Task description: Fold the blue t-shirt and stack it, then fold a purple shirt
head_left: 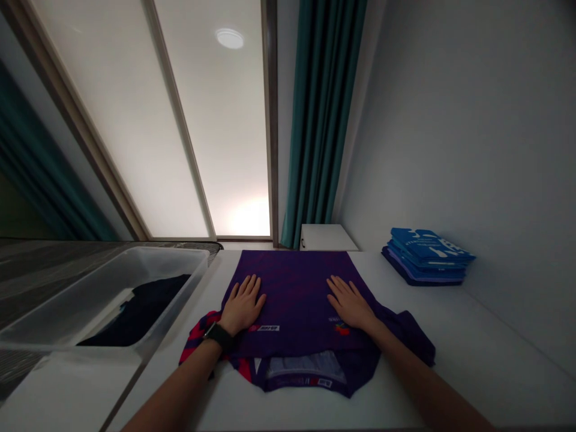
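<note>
A purple short-sleeved shirt [294, 294] lies spread on the white table [450, 360], its collar toward me and its hem at the far side. Red and dark stripes show on the left sleeve, while the right sleeve is plain purple. My left hand [243, 306] rests flat on the left part of the chest, fingers extended, with a dark watch on the wrist. On the right part of the chest, beside a small colourful logo, my right hand [350, 302] lies flat too, fingers stretched away from me. Neither hand grips the fabric.
A stack of folded blue and purple clothes [427, 257] sits at the right near the wall. To the left stands a translucent plastic bin [148, 261] with dark clothing [144, 312] inside. Behind the table are a small white cabinet [327, 237] and a teal curtain [321, 120].
</note>
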### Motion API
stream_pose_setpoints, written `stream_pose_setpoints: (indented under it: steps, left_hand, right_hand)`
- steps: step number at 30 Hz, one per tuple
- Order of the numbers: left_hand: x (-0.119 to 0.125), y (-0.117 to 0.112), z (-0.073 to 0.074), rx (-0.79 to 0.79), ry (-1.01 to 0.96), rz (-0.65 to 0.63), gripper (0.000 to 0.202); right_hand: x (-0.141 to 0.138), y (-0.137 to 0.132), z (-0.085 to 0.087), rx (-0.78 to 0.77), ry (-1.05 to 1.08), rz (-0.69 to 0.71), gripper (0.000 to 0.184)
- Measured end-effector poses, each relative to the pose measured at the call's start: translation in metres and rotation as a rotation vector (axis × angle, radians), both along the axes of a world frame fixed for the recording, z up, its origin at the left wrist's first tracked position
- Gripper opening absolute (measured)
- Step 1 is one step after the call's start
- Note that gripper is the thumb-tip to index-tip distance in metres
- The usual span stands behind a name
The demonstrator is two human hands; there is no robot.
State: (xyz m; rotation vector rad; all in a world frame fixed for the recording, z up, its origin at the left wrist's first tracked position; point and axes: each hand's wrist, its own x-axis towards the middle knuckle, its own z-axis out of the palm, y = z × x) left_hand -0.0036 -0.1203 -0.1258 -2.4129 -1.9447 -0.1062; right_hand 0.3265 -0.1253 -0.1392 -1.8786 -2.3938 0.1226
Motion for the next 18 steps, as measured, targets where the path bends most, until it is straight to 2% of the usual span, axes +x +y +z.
stream_pose_setpoints:
  steps: [3,6,9,12,15,18]
  left_hand:
    - [0.0,-0.002,0.003,-0.028,0.006,0.006,0.06]
    - [0.008,0.008,0.009,0.006,0.0,-0.032,0.06]
    - [0.029,0.03,0.019,0.06,-0.019,-0.136,0.058]
    - [0.055,0.058,0.023,0.076,-0.04,-0.223,0.056]
    - [0.075,0.085,0.018,0.07,-0.053,-0.211,0.055]
    - [0.079,0.106,0.006,0.031,-0.056,-0.16,0.057]
  right_hand:
    - [0.002,-0.004,0.001,0.014,0.051,-0.015,0.059]
    - [-0.003,0.009,0.008,0.072,0.088,-0.004,0.054]
    - [-0.02,0.035,0.016,0.133,0.104,0.032,0.053]
    - [-0.046,0.064,0.019,0.121,0.1,0.047,0.055]
    - [-0.069,0.088,0.014,0.059,0.09,-0.012,0.057]
    - [-0.079,0.103,0.007,-0.03,0.079,-0.045,0.059]
